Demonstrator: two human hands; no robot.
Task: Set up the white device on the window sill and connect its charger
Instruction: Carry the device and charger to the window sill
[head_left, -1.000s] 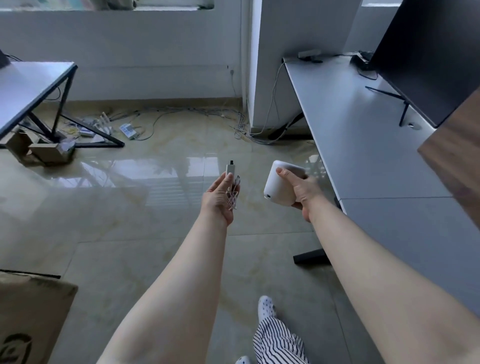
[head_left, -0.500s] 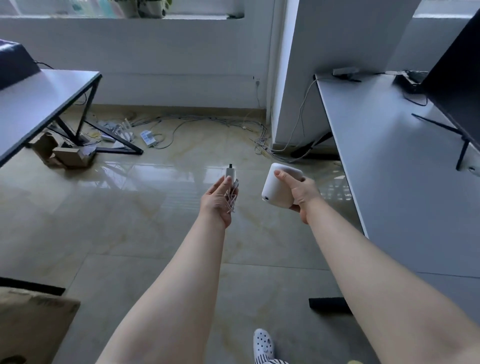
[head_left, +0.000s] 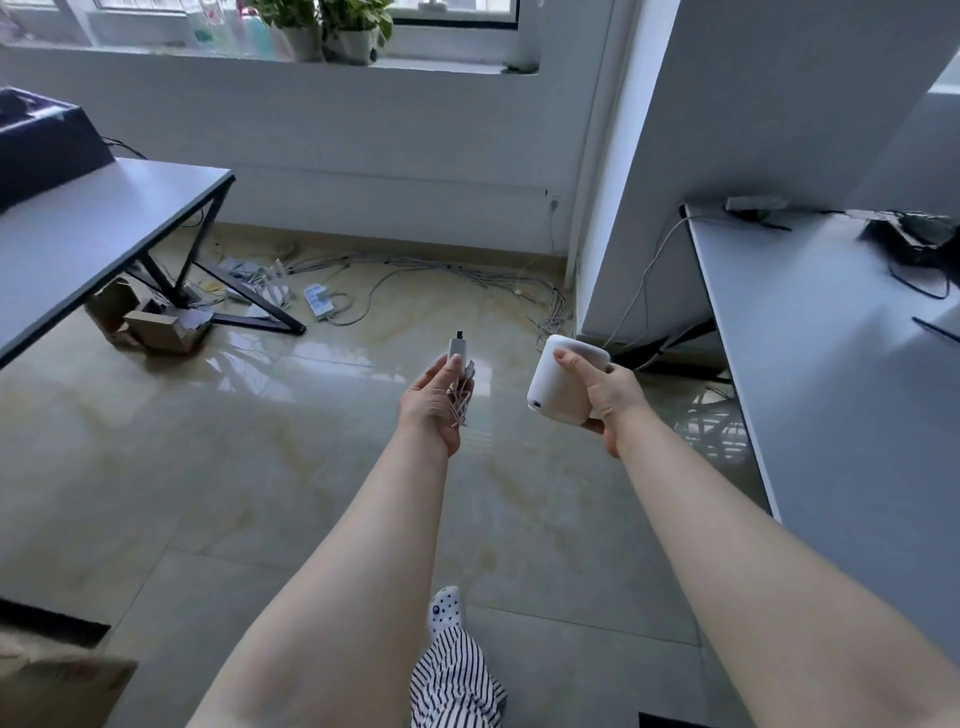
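Note:
My right hand (head_left: 605, 397) grips the white device (head_left: 558, 382), a rounded box with a small port on its lower left face. My left hand (head_left: 434, 402) holds the charger (head_left: 458, 349), a small white plug pointing up, with its bundled white cable (head_left: 464, 395) hanging in my palm. Both hands are held out over the tiled floor, about a hand's width apart. The window sill (head_left: 441, 65) runs along the far wall at the top of the view, well beyond my hands.
Potted plants (head_left: 337, 28) and bottles stand on the sill. A grey table (head_left: 104, 228) is at left, a grey desk (head_left: 831, 364) at right beside a white pillar (head_left: 727, 156). Cables and a power strip (head_left: 319, 300) lie on the floor under the window. Cardboard boxes (head_left: 150, 322) sit under the left table.
The view has risen and advanced toward the window wall; the sill and plants have come into sight. Both hands keep their hold on the charger and the device.

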